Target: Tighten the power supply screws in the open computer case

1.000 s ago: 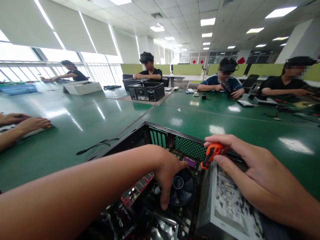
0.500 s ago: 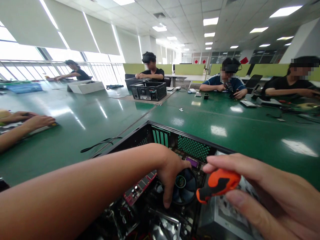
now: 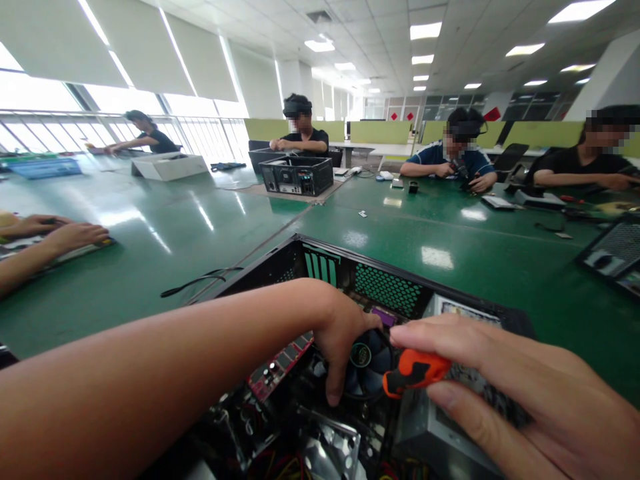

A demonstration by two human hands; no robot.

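A dark CPU cooler fan (image 3: 383, 363) with a green-ringed hub sits inside an open black computer case (image 3: 445, 293). My left hand (image 3: 337, 333) reaches in and grips the fan's left side, thumb at the near edge and fingers at the far edge. In my right hand (image 3: 520, 380) is an orange and black screwdriver (image 3: 420, 368), pinched between thumb and fingers to the right of the fan. Its handle points left; the shaft cannot be made out. Left of the fan lies a red circuit board (image 3: 280, 368). Under my right hand is the silver power supply (image 3: 425, 427).
A black cable (image 3: 193, 285) lies left of the case on the green table (image 3: 225, 227). Another person's hands (image 3: 75, 235) work at far left. Across the table stands a second computer case (image 3: 295, 179), with several people seated. A dark metal panel (image 3: 617, 253) lies at right.
My right hand has moved left with the screwdriver, closer to the fan. My left hand keeps its grip on the fan. The dark panel at right has come into view.
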